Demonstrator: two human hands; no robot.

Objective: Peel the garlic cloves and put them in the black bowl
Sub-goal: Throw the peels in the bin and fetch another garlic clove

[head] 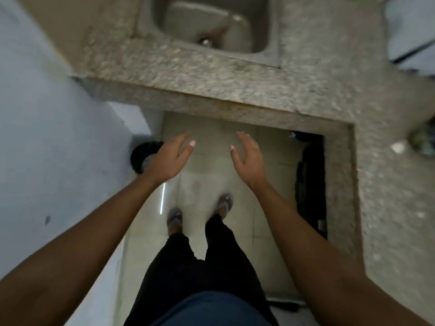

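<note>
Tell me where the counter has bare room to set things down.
Bare speckled granite counter runs between the steel sink and the front edge, and down the right-hand leg. It is crowded far right, near a blurred greenish object and a white scrap.

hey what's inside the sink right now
The sink shows only its drain and a dark streak beside it; the picture is blurred. No garlic or bowl shows inside. Its far part is cut off by the frame. Both hands hang over the floor, holding nothing.
</note>
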